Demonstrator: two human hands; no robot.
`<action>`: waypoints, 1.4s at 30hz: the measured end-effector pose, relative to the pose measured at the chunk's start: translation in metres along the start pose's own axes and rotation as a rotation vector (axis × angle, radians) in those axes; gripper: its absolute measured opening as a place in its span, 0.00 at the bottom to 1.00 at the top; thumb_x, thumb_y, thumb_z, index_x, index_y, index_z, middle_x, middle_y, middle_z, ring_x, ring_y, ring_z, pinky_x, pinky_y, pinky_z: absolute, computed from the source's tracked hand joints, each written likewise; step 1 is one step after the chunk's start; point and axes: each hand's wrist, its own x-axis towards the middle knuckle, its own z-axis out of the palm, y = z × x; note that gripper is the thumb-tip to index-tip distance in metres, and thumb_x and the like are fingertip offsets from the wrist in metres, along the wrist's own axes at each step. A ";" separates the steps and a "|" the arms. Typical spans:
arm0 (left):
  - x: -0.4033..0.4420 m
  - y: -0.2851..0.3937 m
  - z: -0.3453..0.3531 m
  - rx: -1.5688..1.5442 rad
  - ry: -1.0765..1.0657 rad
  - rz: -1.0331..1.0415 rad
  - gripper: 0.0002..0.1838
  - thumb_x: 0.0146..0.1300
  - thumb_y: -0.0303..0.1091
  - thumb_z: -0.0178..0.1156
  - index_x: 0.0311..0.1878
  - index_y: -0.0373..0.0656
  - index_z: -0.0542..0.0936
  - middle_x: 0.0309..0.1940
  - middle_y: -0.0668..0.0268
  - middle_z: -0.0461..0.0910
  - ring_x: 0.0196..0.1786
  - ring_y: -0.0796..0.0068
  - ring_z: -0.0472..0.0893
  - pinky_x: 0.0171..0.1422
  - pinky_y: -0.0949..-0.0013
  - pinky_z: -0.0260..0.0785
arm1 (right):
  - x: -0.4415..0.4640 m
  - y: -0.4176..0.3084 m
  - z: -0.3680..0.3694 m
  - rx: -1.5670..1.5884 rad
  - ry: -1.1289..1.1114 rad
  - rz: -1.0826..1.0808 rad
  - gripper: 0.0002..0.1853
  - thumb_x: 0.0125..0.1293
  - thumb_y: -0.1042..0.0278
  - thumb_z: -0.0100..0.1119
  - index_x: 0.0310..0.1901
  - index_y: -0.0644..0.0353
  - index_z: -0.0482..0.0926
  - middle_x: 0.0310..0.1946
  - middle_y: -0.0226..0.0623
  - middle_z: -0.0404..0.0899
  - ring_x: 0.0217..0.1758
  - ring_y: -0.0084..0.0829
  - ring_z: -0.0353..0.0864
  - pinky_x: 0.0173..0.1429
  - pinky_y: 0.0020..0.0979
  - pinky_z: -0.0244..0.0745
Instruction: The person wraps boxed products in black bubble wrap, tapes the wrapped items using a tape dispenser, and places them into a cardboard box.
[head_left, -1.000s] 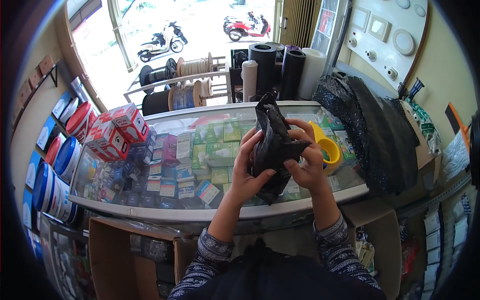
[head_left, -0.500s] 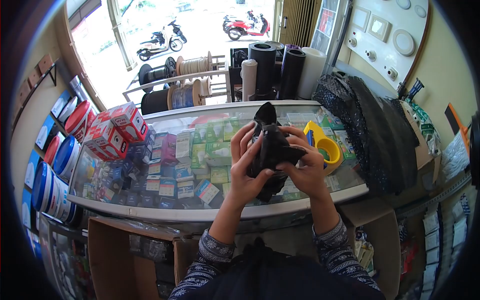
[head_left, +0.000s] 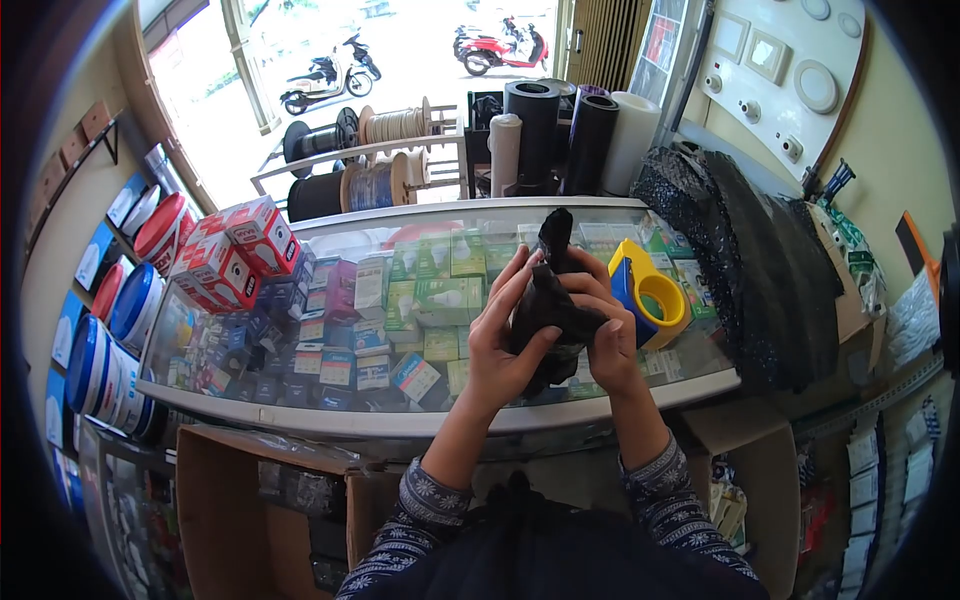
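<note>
A crumpled black plastic bag (head_left: pixel 553 312) is held up between both hands, over the front part of the glass counter (head_left: pixel 330 405). My left hand (head_left: pixel 507 335) grips its left side, thumb across the front. On the right side, my right hand (head_left: pixel 605 330) holds it with bent fingers. The top of the bag sticks up as a narrow twist above the fingers. What the bag contains is hidden. Just right of my right hand, a yellow and blue tape dispenser (head_left: pixel 655 298) rests on the glass.
Red and white boxes (head_left: pixel 222 270) stand on the counter's left end. Rolls of film (head_left: pixel 532 135) and cable spools (head_left: pixel 385 185) are behind the counter. Dark bubble wrap (head_left: pixel 745 270) drapes over the right end. Open cardboard boxes (head_left: pixel 235 500) lie below the near edge.
The bag has become more compact, its upper part gathered into a narrow twist. Both hands have shifted their fingers around it. The view has moved slightly.
</note>
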 end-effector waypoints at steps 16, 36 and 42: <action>-0.003 -0.005 0.010 0.071 0.081 0.083 0.21 0.48 0.24 0.65 0.49 0.32 0.76 0.53 0.50 0.74 0.65 0.50 0.65 0.68 0.53 0.51 | -0.010 -0.007 -0.003 -0.172 0.041 0.173 0.07 0.57 0.72 0.57 0.35 0.66 0.79 0.43 0.39 0.75 0.60 0.39 0.63 0.68 0.44 0.47; -0.001 -0.001 0.011 0.002 0.161 -0.021 0.09 0.52 0.23 0.63 0.37 0.34 0.78 0.42 0.57 0.76 0.62 0.53 0.68 0.68 0.54 0.51 | -0.012 0.002 -0.007 0.060 0.034 0.278 0.13 0.53 0.76 0.63 0.40 0.70 0.75 0.49 0.36 0.63 0.54 0.28 0.66 0.58 0.27 0.64; 0.005 0.000 0.013 0.131 0.176 0.026 0.06 0.51 0.26 0.64 0.30 0.36 0.77 0.52 0.54 0.69 0.61 0.59 0.68 0.67 0.56 0.53 | -0.009 -0.003 0.004 0.293 0.231 0.346 0.08 0.57 0.80 0.59 0.38 0.66 0.73 0.52 0.34 0.61 0.56 0.23 0.66 0.56 0.23 0.66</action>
